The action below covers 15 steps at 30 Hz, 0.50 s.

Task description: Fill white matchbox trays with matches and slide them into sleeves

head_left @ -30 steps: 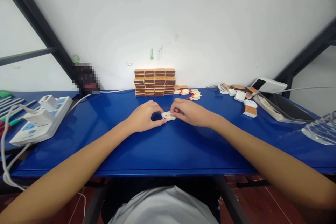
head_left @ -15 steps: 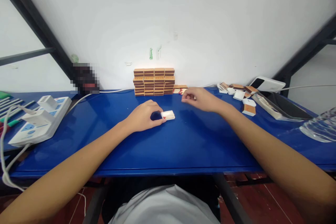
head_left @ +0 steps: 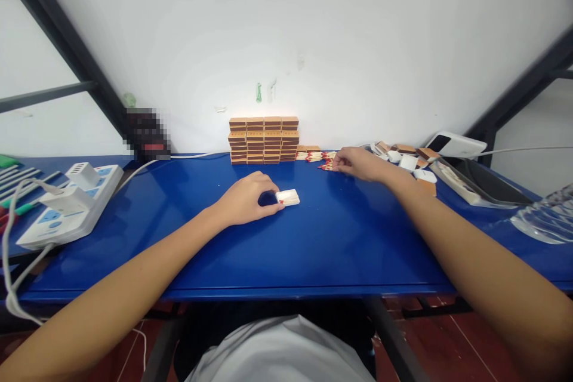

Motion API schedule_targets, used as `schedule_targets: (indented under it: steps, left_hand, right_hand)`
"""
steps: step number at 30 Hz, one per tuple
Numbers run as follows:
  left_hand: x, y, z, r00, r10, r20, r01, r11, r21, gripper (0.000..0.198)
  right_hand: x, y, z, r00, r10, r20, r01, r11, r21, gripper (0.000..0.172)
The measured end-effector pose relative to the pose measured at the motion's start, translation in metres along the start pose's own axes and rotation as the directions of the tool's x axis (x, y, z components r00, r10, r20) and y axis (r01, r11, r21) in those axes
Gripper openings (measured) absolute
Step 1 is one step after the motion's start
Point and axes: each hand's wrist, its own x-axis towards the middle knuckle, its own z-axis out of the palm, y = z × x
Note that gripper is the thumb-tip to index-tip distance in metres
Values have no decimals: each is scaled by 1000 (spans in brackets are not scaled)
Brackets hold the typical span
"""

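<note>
My left hand rests on the blue table with its fingers curled round the left end of a small white matchbox tray holding red-tipped matches. My right hand is stretched to the back of the table, its fingers pinched at a loose pile of matches. What the pinch holds is too small to see. A stacked wall of brown matchboxes stands against the wall behind the tray.
Loose white trays and brown sleeves lie at the back right, beside a white power bank and a dark tablet. A white power strip with cables sits at the left. A crumpled clear plastic piece is at the right edge.
My right hand left the tray and moved back and to the right, to the loose matches. My left hand stayed on the tray.
</note>
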Motion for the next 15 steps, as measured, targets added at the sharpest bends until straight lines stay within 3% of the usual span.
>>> schedule_targets:
  steps: [9, 15]
  left_hand:
    - [0, 0, 0, 1000, -1, 1, 1, 1000, -2, 31]
    - [0, 1, 0, 1000, 4, -18, -4, 1000, -5, 29]
  right_hand:
    - [-7, -15, -6, 1000, 18, -17, -17, 999, 50, 12]
    - [-16, -63, 0, 976, -187, -107, 207, 952, 226, 27]
